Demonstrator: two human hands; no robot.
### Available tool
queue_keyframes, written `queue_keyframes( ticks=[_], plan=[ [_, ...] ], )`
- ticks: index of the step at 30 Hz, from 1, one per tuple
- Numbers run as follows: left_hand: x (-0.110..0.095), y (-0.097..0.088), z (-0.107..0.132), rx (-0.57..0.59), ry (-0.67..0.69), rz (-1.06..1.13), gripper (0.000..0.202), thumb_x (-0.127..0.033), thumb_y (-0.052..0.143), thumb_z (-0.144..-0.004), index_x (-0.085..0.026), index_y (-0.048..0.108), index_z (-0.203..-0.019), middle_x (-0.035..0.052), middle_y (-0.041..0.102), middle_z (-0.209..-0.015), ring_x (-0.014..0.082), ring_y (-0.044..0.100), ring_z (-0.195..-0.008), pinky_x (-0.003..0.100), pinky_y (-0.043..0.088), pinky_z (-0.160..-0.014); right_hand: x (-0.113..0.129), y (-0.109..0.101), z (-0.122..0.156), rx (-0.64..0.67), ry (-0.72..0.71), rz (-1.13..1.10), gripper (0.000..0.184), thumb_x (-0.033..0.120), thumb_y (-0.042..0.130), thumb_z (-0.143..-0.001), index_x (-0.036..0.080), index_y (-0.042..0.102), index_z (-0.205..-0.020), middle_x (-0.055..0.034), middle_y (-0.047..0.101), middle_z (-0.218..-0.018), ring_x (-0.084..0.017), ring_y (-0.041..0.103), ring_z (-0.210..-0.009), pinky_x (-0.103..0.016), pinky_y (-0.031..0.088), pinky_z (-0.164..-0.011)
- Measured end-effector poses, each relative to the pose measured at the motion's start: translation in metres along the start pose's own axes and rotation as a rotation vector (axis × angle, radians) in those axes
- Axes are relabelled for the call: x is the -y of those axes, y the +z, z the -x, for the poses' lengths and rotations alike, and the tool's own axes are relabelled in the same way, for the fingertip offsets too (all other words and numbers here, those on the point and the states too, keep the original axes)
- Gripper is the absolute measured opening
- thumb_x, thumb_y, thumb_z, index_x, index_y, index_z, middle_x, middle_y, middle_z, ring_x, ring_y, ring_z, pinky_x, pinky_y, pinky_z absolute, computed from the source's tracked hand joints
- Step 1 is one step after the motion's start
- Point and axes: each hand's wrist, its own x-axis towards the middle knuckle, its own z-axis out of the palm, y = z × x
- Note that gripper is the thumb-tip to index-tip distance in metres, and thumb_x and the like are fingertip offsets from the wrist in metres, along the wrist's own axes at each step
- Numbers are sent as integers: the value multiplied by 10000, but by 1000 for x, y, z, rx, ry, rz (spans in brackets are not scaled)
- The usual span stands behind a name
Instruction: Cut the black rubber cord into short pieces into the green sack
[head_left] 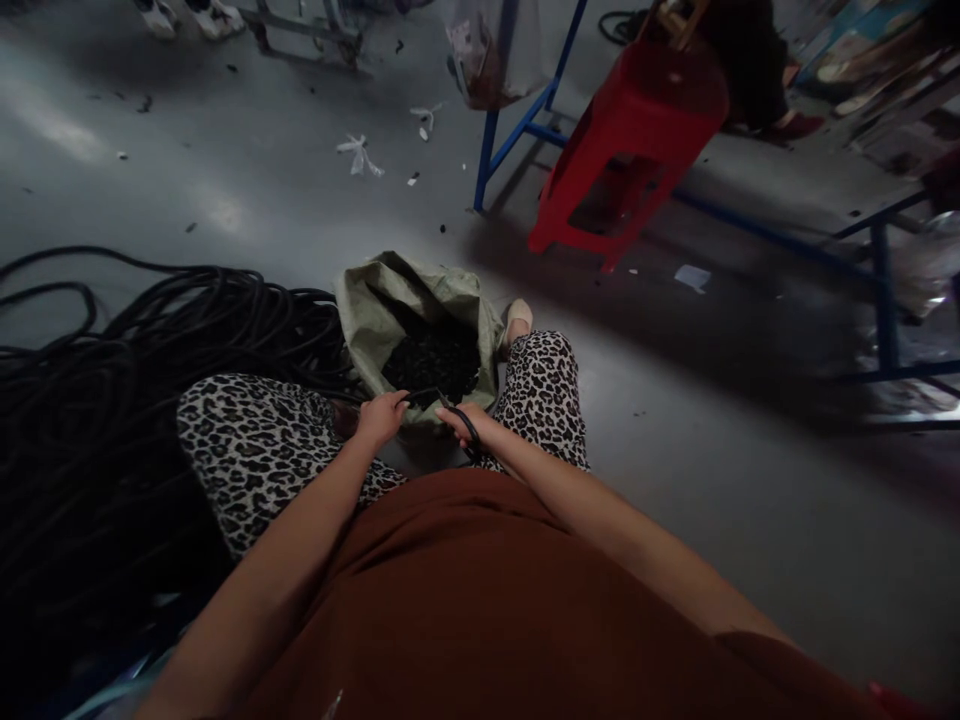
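Observation:
I sit with my knees apart in leopard-print trousers. My left hand (380,415) is closed around a black cable (420,396) that runs across to my right hand (466,424). The right hand's fingers are curled on something dark with a loop at the wrist, perhaps scissors; I cannot make it out. Just beyond both hands an open pale green sack (375,320) holds a heap of small black pieces (435,360).
A big tangle of black cable (112,400) fills the floor on my left. A red plastic stool (630,150) stands ahead on the right beside a blue metal frame (517,130). Scraps litter the grey floor (262,180). Someone's shoes (187,15) show at top left.

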Motion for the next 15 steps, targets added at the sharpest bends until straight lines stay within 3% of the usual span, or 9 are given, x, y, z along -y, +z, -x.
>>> queue_keyframes(
  ticks=[8, 15],
  plan=[
    [1, -3, 1, 24, 17, 17, 356, -292, 445, -908, -266, 602, -1227, 21, 649, -1223, 179, 568, -1147, 275, 429, -957, -4, 0, -7, 84, 62, -72, 460, 580, 487, -900, 136, 575, -820, 38, 476, -422, -86, 460, -299, -145, 337, -302],
    [3, -1, 1, 15, 26, 49, 350, -280, 459, -908, -249, 603, -1226, 30, 642, -1232, 181, 566, -1157, 277, 425, -978, -4, 1, -9, 55, 28, -24, 435, 546, 508, -902, 132, 574, -784, 31, 482, -425, -92, 462, -303, -154, 340, -299]
  ],
)
